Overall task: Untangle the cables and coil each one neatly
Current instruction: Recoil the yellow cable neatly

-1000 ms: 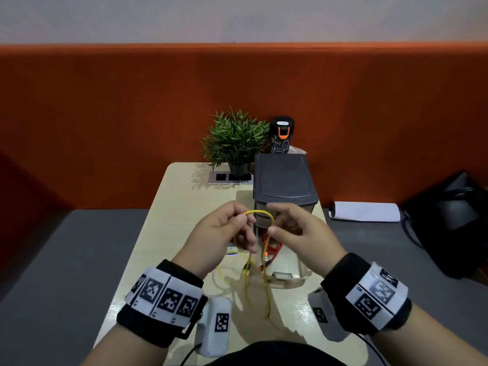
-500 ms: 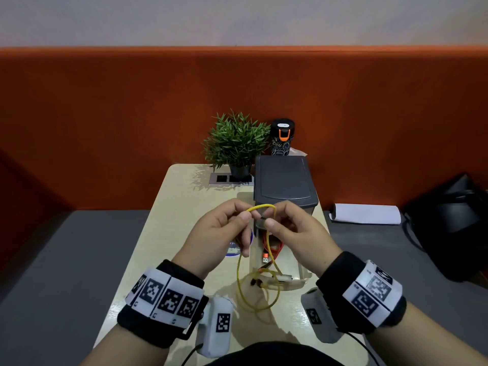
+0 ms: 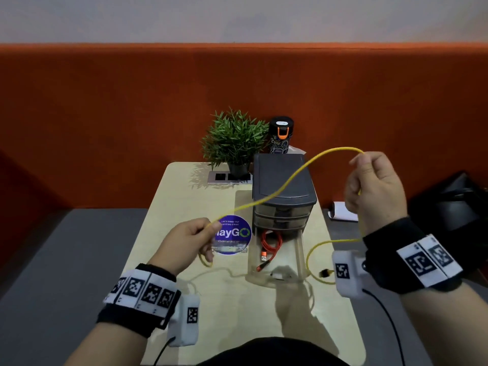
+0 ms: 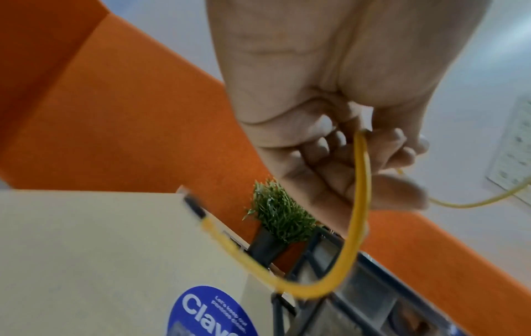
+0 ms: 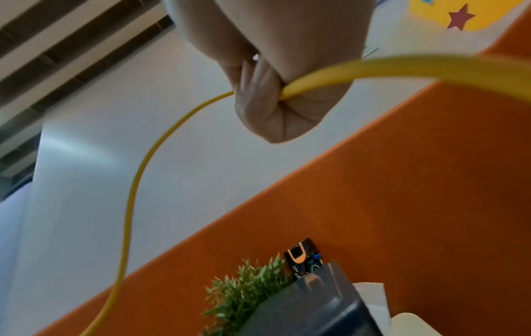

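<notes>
A thin yellow cable [image 3: 286,184] spans in an arc between my two hands. My left hand [image 3: 184,241] pinches it low over the table, near the blue sticker; a short end with a dark plug [image 4: 195,208] curls below the fingers. My right hand [image 3: 369,186] is raised at the right and grips the cable [image 5: 316,77] in a closed fist. From there the cable drops behind the wrist and ends in a dark plug [image 3: 325,273] on the table. An orange cable [image 3: 270,245] lies coiled in the pulled-out clear drawer [image 3: 298,262].
A dark grey drawer unit [image 3: 282,186] stands on the beige table [image 3: 184,196], with a potted plant [image 3: 235,141] and a black-and-orange bottle [image 3: 281,134] behind it. A blue round sticker [image 3: 232,235] marks the tabletop. A black bag [image 3: 454,202] and white paper [image 3: 342,211] lie at the right.
My hands were close together holding a small yellow loop in front of the drawers. They have drawn apart, the right rising to the right, and the cable is now stretched out.
</notes>
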Motion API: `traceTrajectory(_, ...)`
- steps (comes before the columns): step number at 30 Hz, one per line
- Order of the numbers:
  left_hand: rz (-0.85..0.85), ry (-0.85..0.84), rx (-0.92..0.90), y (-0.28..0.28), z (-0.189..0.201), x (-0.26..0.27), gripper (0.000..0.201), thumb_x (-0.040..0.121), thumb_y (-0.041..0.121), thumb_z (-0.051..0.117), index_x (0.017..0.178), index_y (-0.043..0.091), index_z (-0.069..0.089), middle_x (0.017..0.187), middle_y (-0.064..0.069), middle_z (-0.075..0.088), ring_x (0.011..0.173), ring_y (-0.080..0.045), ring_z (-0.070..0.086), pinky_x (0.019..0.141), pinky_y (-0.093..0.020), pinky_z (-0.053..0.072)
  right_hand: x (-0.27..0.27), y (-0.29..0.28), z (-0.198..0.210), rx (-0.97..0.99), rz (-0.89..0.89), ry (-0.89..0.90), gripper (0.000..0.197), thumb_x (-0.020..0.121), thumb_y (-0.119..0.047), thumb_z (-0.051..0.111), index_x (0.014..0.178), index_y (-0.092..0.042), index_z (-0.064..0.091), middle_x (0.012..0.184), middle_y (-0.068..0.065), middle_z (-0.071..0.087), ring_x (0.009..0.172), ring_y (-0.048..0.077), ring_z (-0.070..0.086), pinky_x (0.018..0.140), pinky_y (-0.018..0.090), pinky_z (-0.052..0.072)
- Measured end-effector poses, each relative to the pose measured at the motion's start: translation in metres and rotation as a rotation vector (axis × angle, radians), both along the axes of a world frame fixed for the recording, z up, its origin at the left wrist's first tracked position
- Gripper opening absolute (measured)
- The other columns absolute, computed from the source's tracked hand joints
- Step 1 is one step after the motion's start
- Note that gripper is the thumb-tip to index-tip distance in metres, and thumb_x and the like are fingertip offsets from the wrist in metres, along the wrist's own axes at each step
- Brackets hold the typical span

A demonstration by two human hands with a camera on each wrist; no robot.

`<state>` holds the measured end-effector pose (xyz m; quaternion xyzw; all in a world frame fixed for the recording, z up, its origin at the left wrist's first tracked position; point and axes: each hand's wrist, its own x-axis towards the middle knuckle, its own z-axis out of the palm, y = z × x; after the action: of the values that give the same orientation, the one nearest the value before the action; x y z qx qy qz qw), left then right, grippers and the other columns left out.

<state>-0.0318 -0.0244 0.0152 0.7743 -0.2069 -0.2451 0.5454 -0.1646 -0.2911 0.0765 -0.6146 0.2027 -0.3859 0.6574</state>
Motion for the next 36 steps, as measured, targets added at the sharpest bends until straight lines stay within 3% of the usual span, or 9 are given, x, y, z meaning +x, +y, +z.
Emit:
traceTrajectory(4, 0.068, 0.191, -0.269, -0.002, 0.017, -0.002, 0.036, 0.100, 0.028, 0.037, 0.074, 0.007, 0.051, 0.044, 0.004, 0.025, 0.033, -0.010, 0.023, 0.036, -0.018, 0.030, 0.003, 0.006, -0.025, -0.001, 0.054, 0.124, 0.030, 0.101, -0.019, 0.039, 0.075, -0.021, 0.053, 0.048, 0.000, 0.035, 0.035, 0.011, 0.025, 0.039, 0.013, 0.019)
traceTrajectory(9, -0.010, 0.285, -0.438, -0.010, 0.037, -0.004, 0.035, 0.101, 0.019, 0.027, 0.088, 0.007, 0.057, 0.055, 0.001, 0.031, 0.041, -0.010, 0.021, 0.041, -0.019, 0.017, 0.005, 0.024, -0.046, -0.037, 0.156, 0.297, 0.028, 0.102, -0.015, 0.037, 0.081, -0.014, 0.055, 0.056, 0.008, 0.046, 0.045, 0.020, 0.041, 0.042, 0.027, 0.037)
traceTrajectory(11, -0.055, 0.237, -0.456, -0.013, 0.045, -0.007, 0.034, 0.100, 0.015, 0.028, 0.094, 0.005, 0.059, 0.057, -0.001, 0.037, 0.044, -0.012, 0.029, 0.041, -0.021, 0.024, 0.006, 0.029, -0.047, -0.097, 0.226, 0.363, 0.027, 0.100, -0.010, 0.039, 0.086, -0.017, 0.061, 0.069, 0.007, 0.058, 0.058, 0.020, 0.054, 0.056, 0.033, 0.045)
traceTrajectory(13, -0.071, 0.116, -0.399, -0.015, 0.051, -0.010, 0.035, 0.101, 0.018, 0.032, 0.093, 0.006, 0.063, 0.055, -0.003, 0.041, 0.045, -0.015, 0.035, 0.041, -0.022, 0.030, 0.007, 0.033, -0.045, -0.232, 0.282, 0.459, 0.038, 0.093, 0.003, 0.043, 0.105, -0.026, 0.064, 0.101, -0.003, 0.066, 0.093, 0.011, 0.063, 0.083, 0.029, 0.048)
traceTrajectory(15, -0.081, 0.023, -0.311, -0.018, 0.054, -0.013, 0.039, 0.100, 0.023, 0.035, 0.085, 0.004, 0.065, 0.048, -0.002, 0.036, 0.041, -0.014, 0.031, 0.041, -0.019, 0.029, 0.007, 0.038, -0.036, -0.311, 0.322, 0.465, 0.063, 0.087, 0.013, 0.040, 0.131, -0.030, 0.051, 0.128, -0.012, 0.057, 0.120, -0.001, 0.051, 0.100, 0.020, 0.039)
traceTrajectory(22, -0.297, 0.187, -0.321, -0.034, 0.055, -0.029, 0.039, 0.095, 0.033, 0.046, 0.080, 0.002, 0.065, 0.044, 0.003, 0.027, 0.040, -0.011, 0.019, 0.041, -0.017, 0.018, 0.016, 0.074, -0.008, -0.778, 0.550, 0.341, 0.052, 0.090, -0.029, 0.051, 0.137, -0.047, 0.038, 0.140, -0.025, 0.043, 0.132, -0.008, 0.034, 0.114, 0.028, 0.025)
traceTrajectory(25, -0.338, 0.248, -0.372, -0.034, 0.057, -0.026, 0.037, 0.090, 0.031, 0.045, 0.080, 0.002, 0.064, 0.048, -0.001, 0.029, 0.041, -0.012, 0.024, 0.043, -0.018, 0.021, 0.020, 0.077, -0.012, -0.780, 0.504, 0.337, 0.029, 0.095, -0.015, 0.050, 0.115, -0.034, 0.061, 0.101, -0.018, 0.062, 0.099, 0.003, 0.055, 0.090, 0.031, 0.045)
traceTrajectory(29, -0.312, 0.176, -0.350, -0.025, 0.052, -0.019, 0.029, 0.090, 0.027, 0.045, 0.081, 0.006, 0.062, 0.053, -0.005, 0.036, 0.046, -0.018, 0.034, 0.047, -0.023, 0.033, 0.022, 0.062, -0.006, -0.487, 0.367, 0.295, 0.024, 0.100, -0.017, 0.043, 0.089, -0.027, 0.062, 0.058, -0.022, 0.053, 0.056, 0.002, 0.046, 0.057, 0.024, 0.037)
traceTrajectory(36, -0.276, 0.081, -0.226, -0.025, 0.047, -0.020, 0.030, 0.100, 0.020, 0.040, 0.082, 0.005, 0.059, 0.054, -0.004, 0.048, 0.050, -0.017, 0.042, 0.052, -0.019, 0.038, 0.034, 0.055, -0.002, -0.240, 0.145, 0.157, 0.018, 0.100, -0.016, 0.042, 0.089, -0.026, 0.053, 0.062, -0.001, 0.040, 0.047, 0.012, 0.034, 0.046, 0.027, 0.030)
